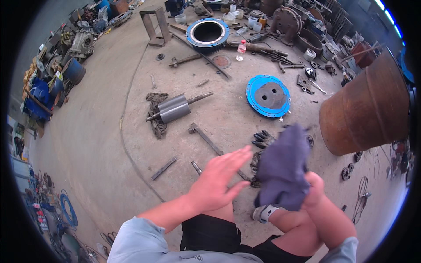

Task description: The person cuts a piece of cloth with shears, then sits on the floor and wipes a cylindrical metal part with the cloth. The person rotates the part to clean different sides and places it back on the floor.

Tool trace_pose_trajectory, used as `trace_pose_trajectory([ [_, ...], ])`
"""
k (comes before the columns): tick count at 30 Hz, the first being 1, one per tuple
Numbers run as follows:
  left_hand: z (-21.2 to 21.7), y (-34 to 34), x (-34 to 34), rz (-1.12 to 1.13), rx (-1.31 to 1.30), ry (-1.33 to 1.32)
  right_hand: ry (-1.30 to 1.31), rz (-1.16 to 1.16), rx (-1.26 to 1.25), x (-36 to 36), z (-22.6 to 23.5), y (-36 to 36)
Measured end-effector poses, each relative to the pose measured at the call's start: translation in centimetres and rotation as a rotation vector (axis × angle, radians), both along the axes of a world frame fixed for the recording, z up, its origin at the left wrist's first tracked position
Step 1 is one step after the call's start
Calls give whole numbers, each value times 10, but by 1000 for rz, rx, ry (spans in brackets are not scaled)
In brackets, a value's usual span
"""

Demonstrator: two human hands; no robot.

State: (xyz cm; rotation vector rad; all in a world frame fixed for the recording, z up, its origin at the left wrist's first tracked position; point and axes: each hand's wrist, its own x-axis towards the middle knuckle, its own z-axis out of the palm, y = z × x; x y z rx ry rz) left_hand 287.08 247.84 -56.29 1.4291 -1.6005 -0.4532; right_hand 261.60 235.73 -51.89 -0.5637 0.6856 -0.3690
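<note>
My right hand (314, 191) is closed on the edge of a dark purple-grey cloth (284, 168), which hangs up and to the left of it, over my shoe and the floor. To its left, my left hand (221, 179) is held up with fingers stretched out and thumb apart, holding nothing. A gap shows between that hand and the cloth. Behind the cloth, partly hidden, lies a dark work glove (263, 139). Beyond my left hand, a long steel bar tool (207, 139) rests on the concrete. A short shaft end (196, 167) shows beside my left wrist.
A steel rotor on a shaft (174, 108) lies on a dark rag. Past it are a blue round cover (268, 96), a blue-flanged housing (208, 33) and a plastic bottle (241, 50). A large rusty drum (364, 107) stands at right. A short metal bar (164, 168) lies at left.
</note>
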Motion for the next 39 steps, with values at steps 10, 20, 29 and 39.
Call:
trace_pose_trajectory([
  [10, -59, -55, -42, 220, 222, -116, 323, 212, -220, 88, -92, -45],
  [20, -49, -117, -26, 521, 429, -381, -58, 558, -624, 169, -145, -137],
  [29, 19, -163, 40, 578, 839, -217, -453, 956, -305, 228, -132, -194],
  [39, -229, -129, 188, 1062, 824, -79, 88, 1189, -563, 275, -232, -158],
])
